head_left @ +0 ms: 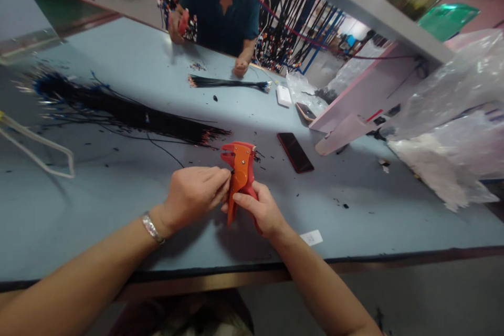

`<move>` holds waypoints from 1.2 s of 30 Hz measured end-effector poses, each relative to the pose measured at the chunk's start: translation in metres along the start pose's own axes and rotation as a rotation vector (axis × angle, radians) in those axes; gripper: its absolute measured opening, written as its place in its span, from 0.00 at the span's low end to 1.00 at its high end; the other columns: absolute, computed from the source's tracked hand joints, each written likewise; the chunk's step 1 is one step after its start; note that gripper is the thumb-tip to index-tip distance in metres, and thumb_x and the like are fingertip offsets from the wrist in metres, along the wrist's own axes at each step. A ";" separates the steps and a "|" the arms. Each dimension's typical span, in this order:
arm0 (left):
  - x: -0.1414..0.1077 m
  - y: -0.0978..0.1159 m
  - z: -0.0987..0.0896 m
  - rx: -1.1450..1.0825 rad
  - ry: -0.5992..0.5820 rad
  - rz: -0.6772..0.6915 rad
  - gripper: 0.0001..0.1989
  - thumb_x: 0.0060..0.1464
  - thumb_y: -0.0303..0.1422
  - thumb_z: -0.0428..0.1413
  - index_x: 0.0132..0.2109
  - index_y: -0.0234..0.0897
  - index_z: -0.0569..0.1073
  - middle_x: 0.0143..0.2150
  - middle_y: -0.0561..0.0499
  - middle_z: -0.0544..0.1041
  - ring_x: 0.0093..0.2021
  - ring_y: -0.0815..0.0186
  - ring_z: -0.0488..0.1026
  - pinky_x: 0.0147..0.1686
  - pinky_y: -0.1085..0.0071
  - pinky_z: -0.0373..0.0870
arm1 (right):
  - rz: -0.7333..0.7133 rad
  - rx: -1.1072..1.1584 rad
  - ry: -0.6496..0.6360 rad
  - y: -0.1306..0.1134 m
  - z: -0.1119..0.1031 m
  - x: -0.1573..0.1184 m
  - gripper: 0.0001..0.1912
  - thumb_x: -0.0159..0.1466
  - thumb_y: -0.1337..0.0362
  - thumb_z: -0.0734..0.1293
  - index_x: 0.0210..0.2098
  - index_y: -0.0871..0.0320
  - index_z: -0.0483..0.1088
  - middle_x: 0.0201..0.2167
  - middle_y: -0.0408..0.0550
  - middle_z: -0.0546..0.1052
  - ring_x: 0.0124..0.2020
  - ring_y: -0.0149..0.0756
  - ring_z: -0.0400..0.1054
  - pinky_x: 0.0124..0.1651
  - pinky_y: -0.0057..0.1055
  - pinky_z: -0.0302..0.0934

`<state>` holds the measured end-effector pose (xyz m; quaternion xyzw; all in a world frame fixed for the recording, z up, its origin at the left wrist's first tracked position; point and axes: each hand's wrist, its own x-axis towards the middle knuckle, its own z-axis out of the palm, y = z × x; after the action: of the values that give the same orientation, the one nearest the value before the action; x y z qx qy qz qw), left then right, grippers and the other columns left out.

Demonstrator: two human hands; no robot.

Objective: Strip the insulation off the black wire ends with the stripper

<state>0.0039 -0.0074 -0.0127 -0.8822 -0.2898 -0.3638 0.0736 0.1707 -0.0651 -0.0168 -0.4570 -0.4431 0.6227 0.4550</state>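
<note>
My right hand [265, 210] is wrapped round the handles of a red and orange wire stripper [241, 165], held upright above the table with its jaws toward the left. Close against the tool's left side is my left hand [199, 189], its fingers pinched together. A single black wire [167, 151] runs from the bundle into this hand; its end is hidden by the fingers, with a small dark bit showing at the fingertips. Beyond the hands lies a thick bundle of black wires [129, 107], copper-coloured at the near right end and with blue and silvery tips at the left.
Across the table a person [220, 10] holds a red tool, near a smaller wire bundle [232, 83]. A phone [295, 152], a white box [283, 95] and plastic bags [452, 142] lie to the right. A pale bent frame [43, 155] stands left. Black scraps dot the grey tabletop [129, 194].
</note>
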 end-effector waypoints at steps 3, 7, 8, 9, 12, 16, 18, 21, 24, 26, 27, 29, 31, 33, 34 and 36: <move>0.000 0.000 0.000 0.036 0.034 0.003 0.12 0.59 0.29 0.51 0.27 0.38 0.69 0.20 0.55 0.71 0.20 0.70 0.66 0.24 0.70 0.55 | -0.006 -0.092 0.055 -0.005 0.002 -0.002 0.14 0.56 0.57 0.70 0.36 0.60 0.69 0.24 0.44 0.75 0.26 0.36 0.72 0.32 0.32 0.68; 0.000 0.001 0.000 -0.004 0.034 -0.023 0.11 0.60 0.29 0.51 0.29 0.39 0.71 0.21 0.56 0.73 0.21 0.71 0.67 0.24 0.71 0.56 | -0.018 -0.136 0.079 -0.007 0.002 -0.003 0.13 0.55 0.58 0.69 0.36 0.59 0.68 0.26 0.44 0.75 0.26 0.35 0.71 0.32 0.32 0.68; 0.000 0.001 0.000 -0.014 0.035 -0.031 0.11 0.60 0.29 0.51 0.29 0.39 0.71 0.21 0.56 0.73 0.21 0.71 0.67 0.24 0.71 0.56 | -0.023 -0.141 0.079 -0.007 0.002 -0.003 0.12 0.55 0.59 0.69 0.35 0.59 0.68 0.26 0.44 0.75 0.26 0.34 0.71 0.33 0.32 0.68; 0.000 0.001 0.000 -0.022 0.038 -0.041 0.11 0.60 0.29 0.51 0.29 0.39 0.71 0.20 0.56 0.73 0.21 0.71 0.67 0.24 0.71 0.56 | -0.032 -0.155 0.079 -0.006 0.002 -0.004 0.12 0.56 0.59 0.68 0.35 0.59 0.68 0.26 0.44 0.74 0.26 0.34 0.71 0.33 0.33 0.68; 0.000 0.003 -0.001 -0.036 0.041 -0.073 0.11 0.60 0.30 0.50 0.30 0.39 0.72 0.20 0.56 0.73 0.20 0.71 0.67 0.24 0.71 0.57 | -0.075 -0.229 0.082 -0.003 0.000 -0.004 0.09 0.58 0.60 0.67 0.36 0.58 0.68 0.25 0.42 0.73 0.26 0.34 0.70 0.34 0.33 0.68; 0.000 0.005 -0.003 -0.060 0.036 -0.088 0.09 0.61 0.31 0.50 0.32 0.40 0.72 0.21 0.55 0.74 0.20 0.71 0.68 0.24 0.71 0.57 | -0.116 -0.297 0.091 -0.001 -0.002 -0.005 0.08 0.58 0.61 0.67 0.36 0.58 0.68 0.25 0.42 0.72 0.26 0.33 0.68 0.35 0.33 0.67; 0.000 0.005 -0.003 -0.066 0.034 -0.084 0.10 0.61 0.31 0.50 0.31 0.40 0.72 0.21 0.55 0.75 0.21 0.71 0.69 0.24 0.71 0.58 | -0.125 -0.311 0.094 -0.002 -0.002 -0.005 0.08 0.59 0.61 0.66 0.36 0.58 0.67 0.25 0.42 0.71 0.26 0.33 0.68 0.34 0.32 0.66; 0.000 0.005 -0.002 -0.065 0.031 -0.080 0.11 0.61 0.31 0.50 0.30 0.40 0.71 0.21 0.55 0.74 0.20 0.71 0.68 0.24 0.72 0.58 | -0.140 -0.330 0.098 -0.003 0.000 -0.005 0.07 0.59 0.61 0.66 0.35 0.58 0.67 0.23 0.41 0.70 0.25 0.33 0.67 0.32 0.30 0.64; -0.001 0.006 -0.001 -0.064 0.053 -0.069 0.12 0.60 0.30 0.50 0.28 0.39 0.70 0.20 0.56 0.73 0.20 0.71 0.67 0.24 0.72 0.58 | -0.154 -0.381 0.118 -0.002 0.001 -0.004 0.07 0.59 0.61 0.66 0.32 0.57 0.66 0.22 0.41 0.70 0.22 0.31 0.63 0.28 0.29 0.61; -0.001 0.005 0.001 -0.062 0.065 -0.058 0.12 0.59 0.30 0.51 0.27 0.39 0.69 0.19 0.56 0.71 0.20 0.70 0.66 0.24 0.72 0.58 | -0.153 -0.411 0.130 -0.001 0.002 -0.003 0.08 0.60 0.60 0.66 0.31 0.57 0.65 0.21 0.41 0.70 0.20 0.30 0.62 0.27 0.28 0.59; -0.002 0.005 0.002 -0.063 0.062 -0.059 0.11 0.59 0.29 0.51 0.27 0.39 0.69 0.19 0.56 0.71 0.20 0.70 0.66 0.24 0.72 0.58 | -0.151 -0.418 0.135 -0.001 0.003 -0.002 0.08 0.60 0.59 0.66 0.30 0.57 0.64 0.20 0.41 0.70 0.20 0.29 0.61 0.26 0.27 0.59; -0.003 0.004 0.003 -0.073 0.050 -0.079 0.11 0.59 0.30 0.52 0.28 0.39 0.69 0.20 0.56 0.72 0.20 0.70 0.67 0.24 0.72 0.57 | -0.153 -0.426 0.149 -0.001 0.004 -0.002 0.10 0.60 0.58 0.66 0.29 0.57 0.64 0.19 0.40 0.69 0.19 0.29 0.61 0.25 0.27 0.57; -0.003 0.003 0.005 -0.080 0.039 -0.108 0.10 0.59 0.31 0.52 0.28 0.39 0.69 0.20 0.56 0.72 0.20 0.70 0.67 0.23 0.72 0.56 | -0.157 -0.432 0.166 -0.001 0.006 -0.001 0.11 0.60 0.57 0.66 0.28 0.57 0.64 0.18 0.39 0.68 0.18 0.28 0.60 0.25 0.27 0.57; -0.002 0.002 0.005 -0.083 0.038 -0.122 0.10 0.59 0.31 0.52 0.28 0.39 0.69 0.20 0.56 0.72 0.20 0.70 0.67 0.23 0.71 0.56 | -0.156 -0.436 0.181 -0.002 0.007 -0.001 0.12 0.60 0.57 0.66 0.27 0.57 0.64 0.17 0.39 0.68 0.17 0.28 0.60 0.25 0.27 0.57; -0.002 0.002 0.005 -0.085 0.039 -0.125 0.10 0.59 0.31 0.52 0.28 0.39 0.69 0.20 0.56 0.72 0.19 0.70 0.67 0.22 0.71 0.56 | -0.156 -0.436 0.185 -0.002 0.007 -0.001 0.12 0.60 0.57 0.67 0.26 0.57 0.63 0.16 0.39 0.68 0.17 0.28 0.60 0.24 0.27 0.56; -0.001 0.003 0.004 -0.094 0.039 -0.129 0.11 0.59 0.31 0.52 0.28 0.38 0.70 0.20 0.55 0.72 0.19 0.71 0.67 0.22 0.72 0.55 | -0.156 -0.433 0.189 -0.001 0.008 -0.001 0.13 0.60 0.56 0.67 0.26 0.57 0.63 0.15 0.39 0.67 0.16 0.27 0.59 0.24 0.26 0.56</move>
<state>0.0072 -0.0090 -0.0161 -0.8568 -0.3272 -0.3983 0.0141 0.1639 -0.0671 -0.0138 -0.5645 -0.5555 0.4309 0.4327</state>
